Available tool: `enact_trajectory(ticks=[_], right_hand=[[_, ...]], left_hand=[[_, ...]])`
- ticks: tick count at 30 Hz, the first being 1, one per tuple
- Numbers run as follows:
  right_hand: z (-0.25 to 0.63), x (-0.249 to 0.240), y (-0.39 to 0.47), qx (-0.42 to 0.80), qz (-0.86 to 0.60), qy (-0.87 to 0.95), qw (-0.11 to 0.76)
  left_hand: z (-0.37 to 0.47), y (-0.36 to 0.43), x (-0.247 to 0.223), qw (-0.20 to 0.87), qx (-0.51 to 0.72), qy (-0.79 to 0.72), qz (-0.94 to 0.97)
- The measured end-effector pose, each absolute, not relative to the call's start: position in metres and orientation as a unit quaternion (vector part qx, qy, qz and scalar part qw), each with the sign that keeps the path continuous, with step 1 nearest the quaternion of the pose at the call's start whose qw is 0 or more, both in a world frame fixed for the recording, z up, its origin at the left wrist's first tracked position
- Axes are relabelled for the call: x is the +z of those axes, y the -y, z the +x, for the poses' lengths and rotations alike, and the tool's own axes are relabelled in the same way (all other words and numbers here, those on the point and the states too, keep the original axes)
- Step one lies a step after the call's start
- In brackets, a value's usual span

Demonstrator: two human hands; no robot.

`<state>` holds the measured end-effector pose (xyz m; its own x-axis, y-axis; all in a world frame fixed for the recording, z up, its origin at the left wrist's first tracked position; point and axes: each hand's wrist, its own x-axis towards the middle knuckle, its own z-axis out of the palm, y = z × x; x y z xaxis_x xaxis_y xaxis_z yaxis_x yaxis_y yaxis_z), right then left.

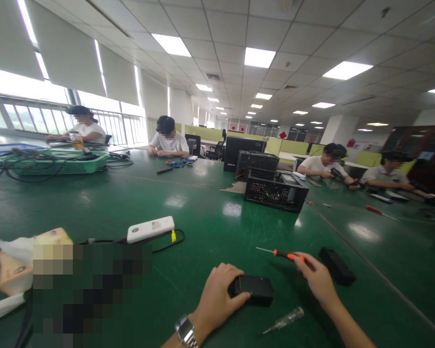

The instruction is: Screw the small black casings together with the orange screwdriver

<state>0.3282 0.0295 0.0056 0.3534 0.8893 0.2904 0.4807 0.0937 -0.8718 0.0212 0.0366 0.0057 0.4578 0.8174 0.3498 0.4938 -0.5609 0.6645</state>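
Observation:
My left hand (220,296), with a metal watch on its wrist, grips the left end of a black box-shaped device (259,291) lying on the green table. The thumb lies along its near side and the fingers reach over its far side. My right hand (317,278) holds a screwdriver (283,254) by its orange and black handle, the thin shaft pointing left above the table. A second black block (337,266) lies just right of that hand. Between my forearms rests a clear-handled screwdriver (285,319), its tip towards the lower left.
A white power bank (151,229) with a black cable and a tissue pack (52,237) lie on the left. Black computer cases (275,193) stand farther back. A green basket (58,164) holds cables. Several people sit around the table (195,208). Another screwdriver (375,210) lies far right.

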Motion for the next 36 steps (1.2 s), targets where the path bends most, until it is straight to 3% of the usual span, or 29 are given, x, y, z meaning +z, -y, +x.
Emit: enact_trajectory(ticks=[3,5,9,17,24,36], right_hand=[[0.325,0.045,-0.037,0.267,-0.577,0.433,0.639],[0.316,0.07,-0.039,0.348,-0.531,0.412,0.654],[0.291,0.097,-0.036,0.367,-0.51,0.455,0.631],[0.283,0.084,-0.039,0.312,-0.554,0.522,0.568],[0.281,0.092,-0.032,0.324,-0.531,0.523,0.583],[0.27,0.1,-0.02,0.276,-0.541,0.596,0.525]], left_hand=[[0.02,-0.038,0.005,0.249,0.334,-0.387,0.823],[0.019,-0.04,0.006,0.254,0.33,-0.38,0.826],[0.017,-0.041,0.008,0.254,0.324,-0.372,0.832],[0.019,-0.041,0.007,0.248,0.323,-0.372,0.834],[0.019,-0.042,0.007,0.254,0.324,-0.374,0.831],[0.019,-0.041,0.008,0.25,0.324,-0.374,0.833]])
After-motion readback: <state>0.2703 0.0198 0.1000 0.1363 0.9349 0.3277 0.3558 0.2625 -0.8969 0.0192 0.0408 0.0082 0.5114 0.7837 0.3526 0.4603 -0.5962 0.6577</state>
